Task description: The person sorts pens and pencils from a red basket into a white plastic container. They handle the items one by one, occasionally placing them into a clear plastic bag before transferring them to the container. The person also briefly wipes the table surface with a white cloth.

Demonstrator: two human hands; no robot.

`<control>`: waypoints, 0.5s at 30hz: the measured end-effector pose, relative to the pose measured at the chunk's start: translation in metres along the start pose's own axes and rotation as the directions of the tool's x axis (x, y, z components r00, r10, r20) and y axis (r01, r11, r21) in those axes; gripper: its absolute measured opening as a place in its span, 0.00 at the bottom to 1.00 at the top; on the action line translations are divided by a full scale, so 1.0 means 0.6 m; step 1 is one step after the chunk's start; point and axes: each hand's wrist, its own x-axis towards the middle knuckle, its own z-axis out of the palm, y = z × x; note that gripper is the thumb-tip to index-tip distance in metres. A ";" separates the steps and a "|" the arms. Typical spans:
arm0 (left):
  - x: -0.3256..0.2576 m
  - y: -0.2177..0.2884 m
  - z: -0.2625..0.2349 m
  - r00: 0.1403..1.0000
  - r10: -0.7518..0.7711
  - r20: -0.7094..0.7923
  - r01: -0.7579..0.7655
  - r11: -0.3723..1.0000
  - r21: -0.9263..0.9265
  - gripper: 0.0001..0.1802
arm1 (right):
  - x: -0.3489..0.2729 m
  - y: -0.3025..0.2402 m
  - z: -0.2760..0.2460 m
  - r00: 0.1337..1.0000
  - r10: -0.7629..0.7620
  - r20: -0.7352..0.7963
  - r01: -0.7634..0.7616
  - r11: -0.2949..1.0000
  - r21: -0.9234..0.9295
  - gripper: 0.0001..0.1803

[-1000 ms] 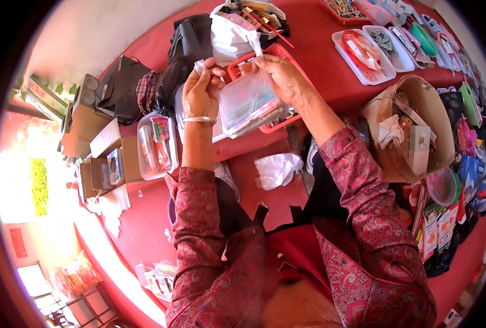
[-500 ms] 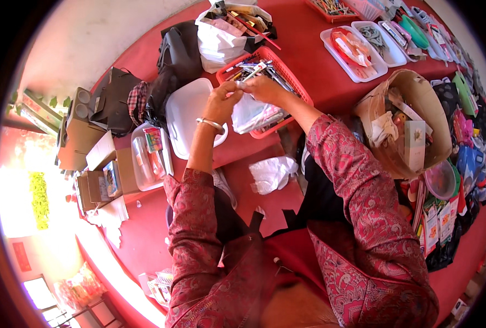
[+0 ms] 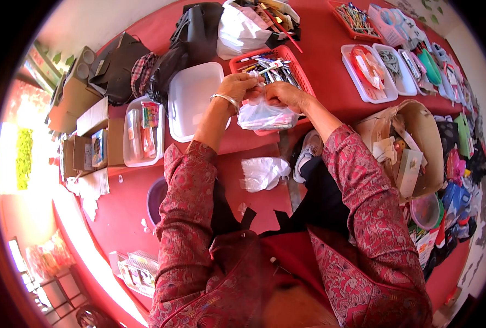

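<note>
A clear plastic bag (image 3: 266, 117) with flat pinkish and white contents hangs between my hands, over the near edge of a red basket (image 3: 309, 82) of pens and markers (image 3: 275, 68). My left hand (image 3: 238, 88), with a bangle at the wrist, is closed in a pinch on the bag's gathered top. Curled against the plastic just to the right is my right hand (image 3: 286, 96), fingers closed on the bag's neck. The plastic and the knuckles partly hide the fingertips. What exactly lies inside the bag I cannot make out.
Left of the basket lies a white plastic lid (image 3: 195, 101); beyond it stands a clear box (image 3: 144, 139). A white bag (image 3: 243, 33) of odds and ends is behind. White trays (image 3: 366, 82) and a cardboard box (image 3: 434, 158) stand right. Crumpled plastic (image 3: 263, 174) lies nearer me.
My hands have come slightly apart, the right one lower along the bag's neck. The bag now hangs more level and shows wider. The whole view has shifted a little.
</note>
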 end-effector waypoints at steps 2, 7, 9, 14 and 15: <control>0.004 -0.006 0.000 0.999 -0.013 -0.052 0.010 0.998 -0.060 0.10 | -0.004 -0.013 0.009 0.998 0.064 0.028 -0.067 0.988 0.141 0.08; 0.003 -0.011 0.004 0.994 0.034 -0.105 -0.038 0.998 -0.041 0.10 | -0.006 -0.014 0.029 0.997 0.059 -0.046 -0.061 0.997 -0.054 0.19; 0.000 -0.016 0.001 0.970 0.091 -0.224 -0.104 0.993 -0.048 0.15 | -0.002 -0.011 0.032 0.995 0.051 -0.089 -0.060 0.994 -0.096 0.18; -0.024 0.007 -0.014 0.973 -0.019 -0.229 0.042 0.994 0.096 0.21 | -0.001 -0.006 0.030 0.974 0.037 -0.222 -0.031 0.999 0.032 0.16; -0.032 0.003 -0.006 0.992 -0.008 -0.123 0.038 0.968 0.248 0.21 | -0.001 -0.007 0.035 0.968 0.034 -0.250 -0.020 0.998 0.057 0.15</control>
